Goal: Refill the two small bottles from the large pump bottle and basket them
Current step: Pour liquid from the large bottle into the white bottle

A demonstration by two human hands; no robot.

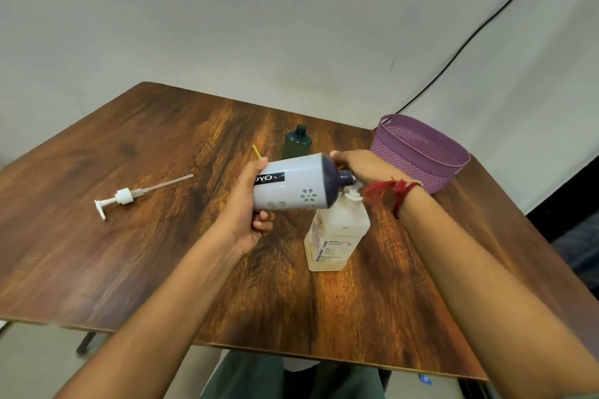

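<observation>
Grey bottle (pixel 291 185): smooth cylinder with a dark shoulder, tipped sideways above the wood-grain surface (pixel 146 253); left hand (pixel 249 204) fingers clamped round its base.
Right hand (pixel 359 165): thumb on the dark shoulder; fingers hidden, so I cannot tell their grip.
Square bottle (pixel 337 230): translucent white, upright under the neck, mouth hidden.
Around: pump (pixel 123 196) lying left; green bottle (pixel 299 141) behind; perforated purple basket (pixel 408 168) right.

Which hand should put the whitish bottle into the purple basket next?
Right, probably. The right hand is by the whitish bottle's top, and the purple basket stands on that side. The left hand grips the tipped large bottle.
</observation>
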